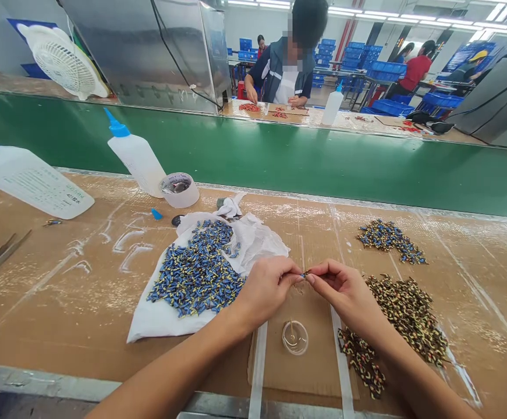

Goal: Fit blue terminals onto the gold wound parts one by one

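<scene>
My left hand and my right hand meet fingertip to fingertip, each in a pinch. Between them is a tiny blue and dark piece, mostly hidden by the fingers. To the left, a heap of small blue and yellow pieces lies on a white plastic bag. Beside my right forearm spreads a pile of small dark, yellow and red pieces. Farther back sits a smaller heap of blue, yellow and dark pieces. A small clear cup with a thin stick in it stands below my hands on cardboard.
White bottles with blue caps and a roll of clear tape stand at back left; a loose blue cap lies nearby. A green conveyor belt crosses behind the bench. Beyond it, another person handles small red pieces.
</scene>
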Action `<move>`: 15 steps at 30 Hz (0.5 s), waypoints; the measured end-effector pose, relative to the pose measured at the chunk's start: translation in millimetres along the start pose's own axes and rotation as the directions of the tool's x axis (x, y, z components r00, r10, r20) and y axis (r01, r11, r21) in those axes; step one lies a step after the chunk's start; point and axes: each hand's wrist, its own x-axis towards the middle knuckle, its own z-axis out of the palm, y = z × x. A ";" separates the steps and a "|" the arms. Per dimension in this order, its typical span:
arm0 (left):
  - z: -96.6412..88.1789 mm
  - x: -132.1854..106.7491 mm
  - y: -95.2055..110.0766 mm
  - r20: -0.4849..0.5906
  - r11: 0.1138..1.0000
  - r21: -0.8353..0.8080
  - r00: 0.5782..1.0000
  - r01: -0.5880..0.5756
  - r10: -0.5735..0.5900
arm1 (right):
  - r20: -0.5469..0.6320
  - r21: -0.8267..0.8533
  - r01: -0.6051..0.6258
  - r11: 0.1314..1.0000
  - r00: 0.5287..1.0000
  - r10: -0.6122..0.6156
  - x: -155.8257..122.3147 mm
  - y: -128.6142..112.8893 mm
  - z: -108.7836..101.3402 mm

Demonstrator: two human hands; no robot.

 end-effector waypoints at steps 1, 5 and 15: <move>0.6 -0.2 -0.9 -0.014 0.999 0.044 0.999 -0.031 0.031 | 0.009 0.003 -0.001 1.000 1.000 0.001 -0.1 0.6 0.3; 4.7 -2.0 -2.5 -0.046 0.974 0.197 0.991 -0.114 0.125 | 0.026 -0.001 0.031 1.000 0.999 -0.031 0.2 4.1 1.9; 9.3 -4.1 -6.1 0.032 0.958 0.232 0.985 -0.171 0.168 | 0.044 -0.157 0.139 0.978 0.990 -0.134 -2.5 10.4 6.4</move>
